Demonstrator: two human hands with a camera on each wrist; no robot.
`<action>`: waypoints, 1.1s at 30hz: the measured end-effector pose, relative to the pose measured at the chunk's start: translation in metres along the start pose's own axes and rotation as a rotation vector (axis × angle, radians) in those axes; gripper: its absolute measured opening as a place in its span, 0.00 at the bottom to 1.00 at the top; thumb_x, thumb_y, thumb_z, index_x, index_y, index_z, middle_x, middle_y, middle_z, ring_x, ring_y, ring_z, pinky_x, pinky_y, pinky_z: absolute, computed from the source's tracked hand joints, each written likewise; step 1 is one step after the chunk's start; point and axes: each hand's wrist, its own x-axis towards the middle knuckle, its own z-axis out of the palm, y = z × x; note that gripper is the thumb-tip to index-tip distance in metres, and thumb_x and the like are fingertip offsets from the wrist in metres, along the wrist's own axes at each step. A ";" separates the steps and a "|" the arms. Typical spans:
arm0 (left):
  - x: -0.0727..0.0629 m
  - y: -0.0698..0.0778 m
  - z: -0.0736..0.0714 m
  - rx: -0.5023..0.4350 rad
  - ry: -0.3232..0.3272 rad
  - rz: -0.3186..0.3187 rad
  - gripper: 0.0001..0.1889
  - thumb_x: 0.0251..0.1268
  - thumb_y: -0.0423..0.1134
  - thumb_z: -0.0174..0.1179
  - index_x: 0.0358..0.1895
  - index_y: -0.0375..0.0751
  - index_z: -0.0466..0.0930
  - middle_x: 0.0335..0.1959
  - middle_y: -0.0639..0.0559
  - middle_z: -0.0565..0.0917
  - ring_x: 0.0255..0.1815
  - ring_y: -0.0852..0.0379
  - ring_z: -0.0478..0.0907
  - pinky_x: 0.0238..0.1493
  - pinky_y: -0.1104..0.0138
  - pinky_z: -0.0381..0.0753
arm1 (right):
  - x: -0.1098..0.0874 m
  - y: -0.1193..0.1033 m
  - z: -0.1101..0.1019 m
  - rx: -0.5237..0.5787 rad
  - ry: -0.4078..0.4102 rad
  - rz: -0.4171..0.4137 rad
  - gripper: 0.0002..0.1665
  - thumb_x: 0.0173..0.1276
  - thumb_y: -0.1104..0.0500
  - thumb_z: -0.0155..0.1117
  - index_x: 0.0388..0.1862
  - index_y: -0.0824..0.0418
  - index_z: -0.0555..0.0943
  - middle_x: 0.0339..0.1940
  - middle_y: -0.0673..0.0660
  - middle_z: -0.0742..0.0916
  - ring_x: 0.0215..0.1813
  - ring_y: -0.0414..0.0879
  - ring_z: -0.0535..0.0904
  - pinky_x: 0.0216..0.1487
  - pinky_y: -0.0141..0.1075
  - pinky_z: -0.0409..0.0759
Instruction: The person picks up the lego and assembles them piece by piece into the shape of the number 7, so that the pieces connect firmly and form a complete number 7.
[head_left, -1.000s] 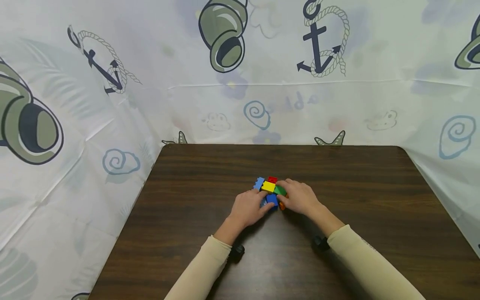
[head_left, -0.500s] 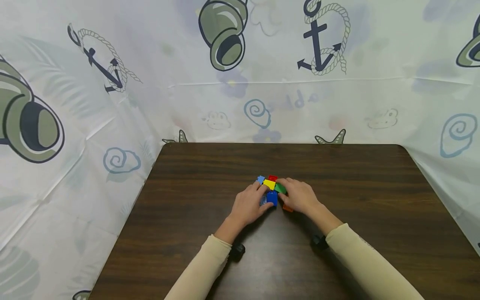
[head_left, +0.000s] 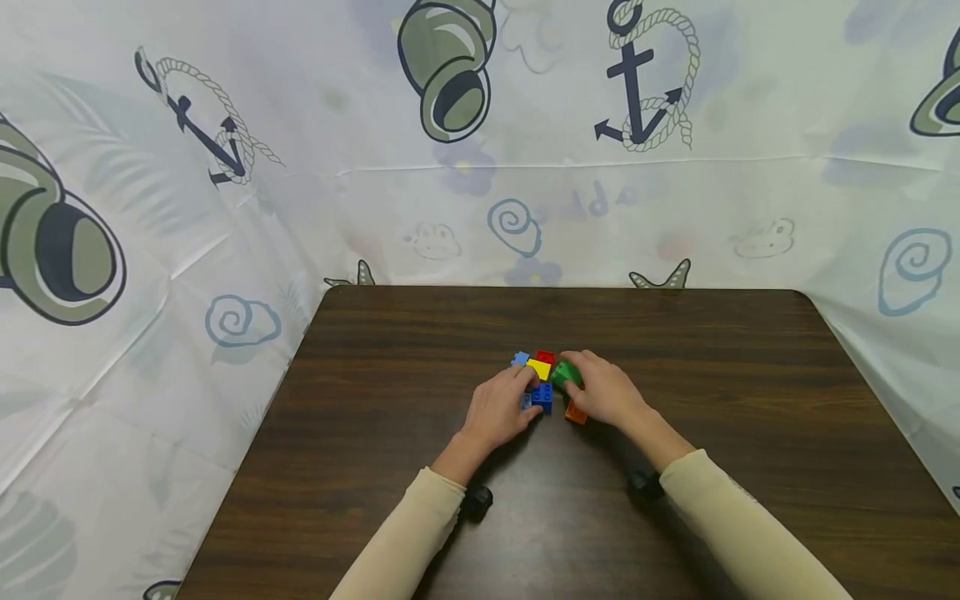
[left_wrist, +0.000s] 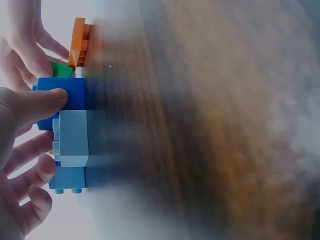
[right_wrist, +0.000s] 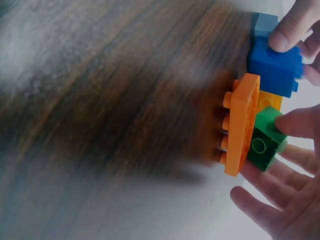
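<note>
Both arms [head_left: 401, 537] kinda angle inward, left grip [head_left: 497, 408] clamped on the dark blue brick [head_left: 542, 397], right grip [head_left: 609, 393] pinching the green block [head_left: 564, 374]

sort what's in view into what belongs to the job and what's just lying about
Job, it seems:
green brick, pinched in the right hand
dark blue brick, gripped by the left hand
yellow brick
red brick
light blue brick
pale blue brick
orange plate, ungripped, probably a part too

Just around:
table
backdrop
wrist cameras
</note>
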 end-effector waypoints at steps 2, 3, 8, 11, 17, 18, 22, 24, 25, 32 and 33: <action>0.001 0.000 0.001 -0.015 -0.001 -0.002 0.21 0.54 0.52 0.73 0.43 0.52 0.73 0.37 0.59 0.77 0.31 0.62 0.73 0.28 0.68 0.75 | -0.001 0.001 -0.002 0.023 0.010 0.002 0.31 0.66 0.56 0.66 0.68 0.61 0.72 0.53 0.60 0.80 0.40 0.51 0.77 0.45 0.48 0.80; 0.001 -0.001 0.001 -0.023 -0.003 -0.005 0.21 0.54 0.52 0.73 0.44 0.52 0.73 0.37 0.59 0.78 0.31 0.62 0.73 0.28 0.68 0.76 | -0.001 0.001 -0.003 0.032 0.017 0.003 0.31 0.66 0.56 0.66 0.67 0.61 0.72 0.52 0.60 0.80 0.39 0.50 0.77 0.44 0.47 0.80; 0.001 -0.002 0.002 -0.043 -0.022 -0.020 0.23 0.57 0.53 0.71 0.53 0.52 0.77 0.46 0.57 0.82 0.39 0.61 0.79 0.37 0.64 0.80 | -0.001 0.000 -0.009 0.102 0.055 0.013 0.29 0.66 0.58 0.66 0.65 0.63 0.74 0.51 0.59 0.79 0.39 0.51 0.76 0.45 0.47 0.81; 0.001 -0.003 0.003 -0.033 -0.036 -0.029 0.23 0.58 0.54 0.69 0.56 0.53 0.79 0.49 0.57 0.82 0.44 0.60 0.80 0.41 0.63 0.81 | -0.001 -0.002 -0.011 0.147 0.082 0.021 0.27 0.66 0.58 0.67 0.63 0.61 0.75 0.53 0.59 0.79 0.43 0.52 0.77 0.49 0.50 0.80; 0.001 -0.004 0.003 -0.043 -0.055 -0.058 0.23 0.59 0.56 0.69 0.55 0.53 0.81 0.48 0.57 0.83 0.45 0.60 0.80 0.43 0.62 0.81 | -0.002 -0.011 -0.013 0.228 0.112 -0.007 0.27 0.65 0.57 0.69 0.62 0.58 0.75 0.55 0.57 0.82 0.53 0.54 0.80 0.52 0.53 0.77; 0.002 -0.005 0.003 -0.046 -0.057 -0.062 0.23 0.59 0.56 0.68 0.55 0.53 0.81 0.48 0.58 0.83 0.45 0.60 0.80 0.43 0.62 0.81 | -0.002 -0.012 -0.013 0.252 0.107 -0.022 0.27 0.65 0.57 0.69 0.62 0.58 0.75 0.55 0.57 0.83 0.53 0.55 0.80 0.52 0.54 0.77; 0.002 -0.005 0.004 -0.050 -0.065 -0.072 0.23 0.59 0.57 0.68 0.55 0.51 0.81 0.46 0.58 0.83 0.43 0.60 0.80 0.42 0.62 0.81 | -0.004 -0.016 -0.013 0.362 0.056 -0.095 0.25 0.65 0.61 0.69 0.60 0.61 0.75 0.54 0.59 0.84 0.54 0.57 0.81 0.53 0.54 0.78; 0.002 -0.006 0.005 -0.050 -0.067 -0.075 0.23 0.59 0.58 0.68 0.54 0.50 0.82 0.45 0.58 0.83 0.41 0.61 0.80 0.40 0.63 0.81 | -0.005 -0.016 -0.012 0.395 0.028 -0.119 0.24 0.64 0.62 0.69 0.59 0.62 0.74 0.54 0.61 0.84 0.54 0.57 0.81 0.53 0.54 0.78; 0.002 -0.007 0.005 -0.051 -0.066 -0.076 0.23 0.59 0.58 0.68 0.53 0.50 0.82 0.44 0.58 0.83 0.40 0.61 0.79 0.40 0.63 0.80 | -0.006 -0.016 -0.011 0.399 0.015 -0.127 0.24 0.64 0.62 0.69 0.58 0.62 0.74 0.55 0.61 0.83 0.54 0.57 0.81 0.53 0.54 0.78; 0.001 -0.010 0.006 -0.054 -0.072 -0.086 0.24 0.58 0.59 0.67 0.52 0.49 0.82 0.45 0.57 0.83 0.42 0.60 0.79 0.41 0.62 0.80 | -0.005 -0.016 -0.006 0.377 -0.020 -0.135 0.25 0.64 0.60 0.70 0.59 0.59 0.74 0.57 0.59 0.83 0.54 0.53 0.82 0.56 0.51 0.77; 0.001 -0.010 0.007 -0.054 -0.074 -0.087 0.24 0.58 0.59 0.67 0.52 0.49 0.82 0.46 0.57 0.83 0.42 0.60 0.80 0.41 0.61 0.81 | -0.005 -0.016 -0.005 0.376 -0.022 -0.135 0.26 0.64 0.60 0.70 0.60 0.59 0.74 0.57 0.58 0.83 0.54 0.54 0.82 0.56 0.51 0.77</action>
